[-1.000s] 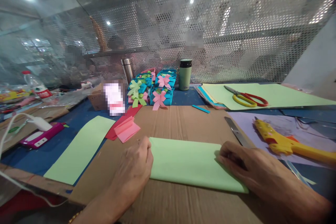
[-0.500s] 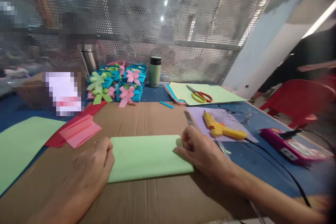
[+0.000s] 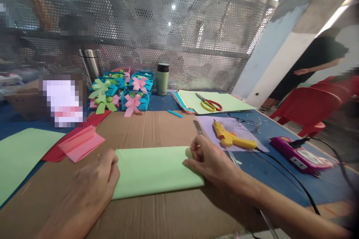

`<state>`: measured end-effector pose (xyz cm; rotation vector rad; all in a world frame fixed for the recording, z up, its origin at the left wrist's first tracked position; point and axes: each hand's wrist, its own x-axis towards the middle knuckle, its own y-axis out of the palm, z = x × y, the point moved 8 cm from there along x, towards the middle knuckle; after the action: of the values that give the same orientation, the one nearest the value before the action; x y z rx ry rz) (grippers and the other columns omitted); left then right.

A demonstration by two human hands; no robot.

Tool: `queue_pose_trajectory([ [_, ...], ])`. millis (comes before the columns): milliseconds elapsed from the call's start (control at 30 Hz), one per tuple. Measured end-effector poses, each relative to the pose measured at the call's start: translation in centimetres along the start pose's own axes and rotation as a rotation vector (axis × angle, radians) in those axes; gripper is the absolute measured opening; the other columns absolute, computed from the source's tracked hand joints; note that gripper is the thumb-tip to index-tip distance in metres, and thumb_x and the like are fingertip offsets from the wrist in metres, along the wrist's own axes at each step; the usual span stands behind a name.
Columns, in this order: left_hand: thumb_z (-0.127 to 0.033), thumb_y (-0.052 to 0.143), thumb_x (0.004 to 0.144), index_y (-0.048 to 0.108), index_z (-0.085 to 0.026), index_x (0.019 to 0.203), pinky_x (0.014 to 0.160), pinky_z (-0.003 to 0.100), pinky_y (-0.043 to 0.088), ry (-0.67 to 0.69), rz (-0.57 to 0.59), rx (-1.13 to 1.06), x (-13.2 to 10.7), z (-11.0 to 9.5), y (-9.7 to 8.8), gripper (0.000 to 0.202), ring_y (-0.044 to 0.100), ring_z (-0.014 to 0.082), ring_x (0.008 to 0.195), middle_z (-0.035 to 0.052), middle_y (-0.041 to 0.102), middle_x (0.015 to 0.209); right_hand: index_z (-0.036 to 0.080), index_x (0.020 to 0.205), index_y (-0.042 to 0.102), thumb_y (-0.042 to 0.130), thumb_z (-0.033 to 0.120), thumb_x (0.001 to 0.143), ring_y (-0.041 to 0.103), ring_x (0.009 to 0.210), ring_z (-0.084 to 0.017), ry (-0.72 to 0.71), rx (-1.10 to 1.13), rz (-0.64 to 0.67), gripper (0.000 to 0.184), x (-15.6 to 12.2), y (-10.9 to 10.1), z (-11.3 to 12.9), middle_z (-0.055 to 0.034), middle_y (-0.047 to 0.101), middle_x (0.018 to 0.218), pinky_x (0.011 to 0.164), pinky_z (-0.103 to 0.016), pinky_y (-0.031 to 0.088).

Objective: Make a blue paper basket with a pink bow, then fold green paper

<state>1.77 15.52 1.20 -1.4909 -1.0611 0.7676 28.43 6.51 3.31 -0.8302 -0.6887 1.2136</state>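
A folded sheet of light green paper lies on a brown cardboard sheet in front of me. My left hand is closed at the paper's left edge, its fingertips partly hidden. At the right end, my right hand pinches the paper's edge between thumb and curled fingers. Just beyond my right hand is a knife with a grey blade, its lower part covered by the hand. Folded pink paper rests to the left, partly on red paper.
A yellow glue gun lies on purple paper, its cord trailing right near a magenta power strip. Scissors sit on stacked paper. Behind stand blue boxes with paper bows and a green flask. A person stands at far right.
The view has shifted slightly, so the scene sits a little further left and lower. Both hands keep the same hold on the green paper. More of the person at right shows.
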Motion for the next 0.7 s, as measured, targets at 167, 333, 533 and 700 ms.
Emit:
queue_pose_trajectory([
  [167, -0.029, 0.031, 0.093, 0.047, -0.023, 0.085, 0.061, 0.032, 0.034, 0.061, -0.171, -0.017, -0.1, 1.0, 0.8, 0.019, 0.061, 0.0206, 0.065, 0.0009, 0.063, 0.074, 0.023, 0.088, 0.043, 0.068, 0.022, 0.081, 0.048, 0.062, -0.012, -0.01, 0.018, -0.008, 0.025, 0.0, 0.1, -0.2, 0.0072, 0.052, 0.069, 0.057, -0.027, 0.035],
  [333, -0.024, 0.035, 0.093, 0.049, -0.023, 0.086, 0.061, 0.031, 0.033, 0.078, -0.222, -0.043, -0.1, 1.0, 1.0, 0.015, 0.06, 0.0195, 0.064, -0.0004, 0.062, 0.072, 0.025, 0.088, 0.041, 0.065, 0.026, 0.081, 0.047, 0.06, -0.012, -0.049, -0.008, -0.006, 0.024, 0.2, 0.4, -0.6, 0.008, 0.05, 0.067, 0.056, -0.027, 0.033],
  [533, -0.017, 0.036, 0.092, 0.047, -0.023, 0.082, 0.063, 0.031, 0.034, 0.107, -0.234, -0.052, -0.5, -0.2, -0.1, 0.016, 0.059, 0.0195, 0.067, 0.0007, 0.06, 0.072, 0.025, 0.086, 0.041, 0.06, 0.038, 0.083, 0.046, 0.055, -0.013, -0.125, -0.087, -0.059, 0.022, 0.8, 0.6, -1.4, 0.0075, 0.047, 0.063, 0.053, -0.026, 0.031],
  [700, -0.011, 0.037, 0.091, 0.048, -0.022, 0.084, 0.063, 0.032, 0.034, 0.011, -0.073, 0.034, -0.3, -0.4, 0.0, 0.017, 0.062, 0.021, 0.072, 0.0033, 0.063, 0.079, 0.026, 0.084, 0.042, 0.059, 0.041, 0.08, 0.047, 0.053, -0.014, -0.137, -0.131, -0.085, 0.023, 1.3, 1.0, -2.0, 0.0065, 0.046, 0.061, 0.051, -0.025, 0.031],
])
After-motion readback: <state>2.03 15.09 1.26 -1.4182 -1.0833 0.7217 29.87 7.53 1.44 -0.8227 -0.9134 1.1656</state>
